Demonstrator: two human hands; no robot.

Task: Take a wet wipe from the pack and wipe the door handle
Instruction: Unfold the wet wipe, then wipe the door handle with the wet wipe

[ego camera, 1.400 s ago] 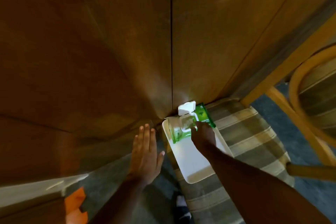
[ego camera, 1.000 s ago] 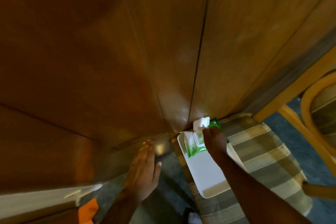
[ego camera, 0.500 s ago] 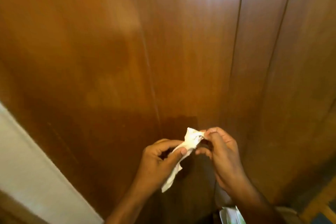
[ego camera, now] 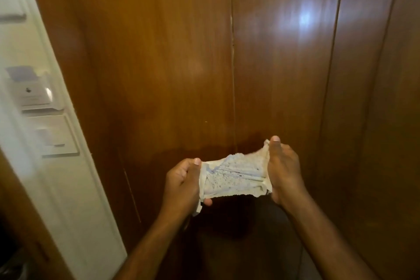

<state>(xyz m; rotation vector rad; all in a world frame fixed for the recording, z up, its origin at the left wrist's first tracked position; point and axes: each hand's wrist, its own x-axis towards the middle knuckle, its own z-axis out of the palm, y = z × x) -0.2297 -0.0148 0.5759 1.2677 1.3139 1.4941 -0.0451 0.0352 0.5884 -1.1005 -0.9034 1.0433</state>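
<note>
A white wet wipe is stretched out flat between both hands, in front of brown wooden panels. My left hand grips its left edge, thumb on top. My right hand pinches its right edge, thumb pointing up. No door handle shows in this view. The wipe pack is out of sight below the frame.
A white wall strip runs down the left side, carrying a card holder and a switch plate. A vertical seam splits the wood panels just above the wipe.
My right hand pulled a wipe out of the green pack on the chair. The view then rose to the panels, and both hands spread the crumpled wipe out wide.
</note>
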